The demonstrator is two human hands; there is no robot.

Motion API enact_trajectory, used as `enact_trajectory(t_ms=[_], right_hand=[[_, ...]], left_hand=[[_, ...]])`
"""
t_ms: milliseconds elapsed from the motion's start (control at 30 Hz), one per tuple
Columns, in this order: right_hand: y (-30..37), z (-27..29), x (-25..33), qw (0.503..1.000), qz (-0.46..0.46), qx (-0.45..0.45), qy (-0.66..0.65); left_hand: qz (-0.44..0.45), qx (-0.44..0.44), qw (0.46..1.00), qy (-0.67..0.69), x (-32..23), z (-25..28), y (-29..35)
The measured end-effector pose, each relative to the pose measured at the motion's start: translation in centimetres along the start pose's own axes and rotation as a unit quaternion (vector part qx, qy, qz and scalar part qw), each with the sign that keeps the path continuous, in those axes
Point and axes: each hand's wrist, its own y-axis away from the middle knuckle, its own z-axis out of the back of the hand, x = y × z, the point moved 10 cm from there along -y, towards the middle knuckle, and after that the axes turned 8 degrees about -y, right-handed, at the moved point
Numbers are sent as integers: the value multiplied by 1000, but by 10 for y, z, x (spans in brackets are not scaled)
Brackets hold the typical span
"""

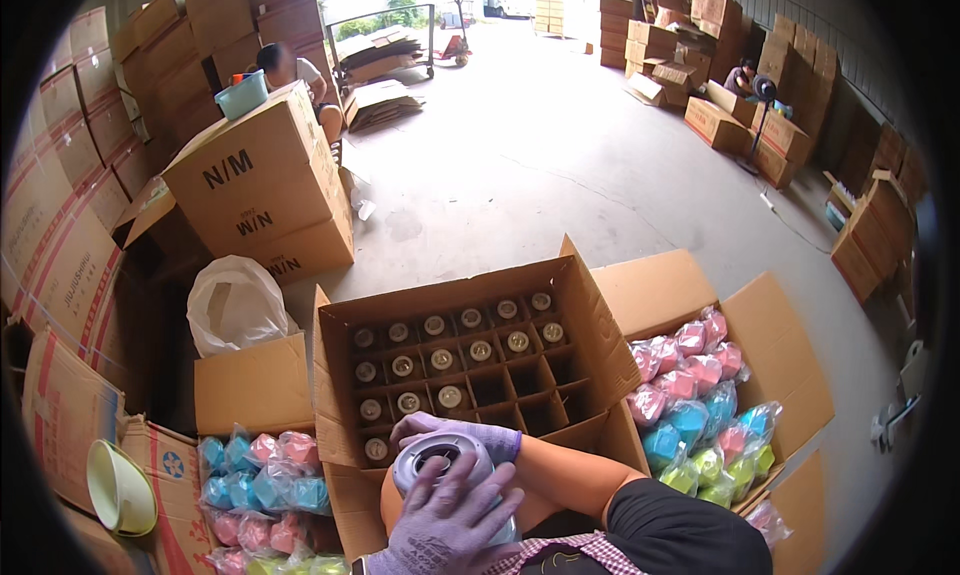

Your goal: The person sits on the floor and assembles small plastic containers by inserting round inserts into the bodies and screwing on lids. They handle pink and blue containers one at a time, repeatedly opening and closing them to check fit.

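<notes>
My right hand (480,438), in a lavender glove, reaches across from the right and wraps round the far side of a round grey container (443,453). A ring-shaped opening shows on the container's top. Over its near side lies my left hand (445,520), gloved too, fingers spread and touching the top. The container's lower part is mostly hidden by my hands. Just beyond them stands an open cardboard box (450,293) with a grid of dividers. Several round-topped clear jars (441,359) fill many of its cells; some cells at its right are without jars.
Bagged pink, blue and green faceted pieces (690,415) fill an open carton at right; similar bagged pieces (262,490) lie at left. A pale green bowl (122,487) and a white plastic bag (238,305) are farther left. Stacked cartons (265,190) and two people stand beyond.
</notes>
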Motion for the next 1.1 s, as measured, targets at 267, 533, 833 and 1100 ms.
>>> enact_trajectory(t_ms=[267, 533, 833, 1100], right_hand=[[130, -119, 175, 822, 388, -105, 405], [30, 1, 22, 980, -54, -41, -189], [104, -67, 135, 892, 319, -72, 313], [125, -69, 156, 832, 415, -119, 349]], left_hand=[[247, -212, 822, 467, 143, -41, 44], [90, -110, 960, 242, 37, -2, 5], [309, -223, 798, 466, 109, -60, 56], [165, -280, 931, 169, 92, -12, 57]])
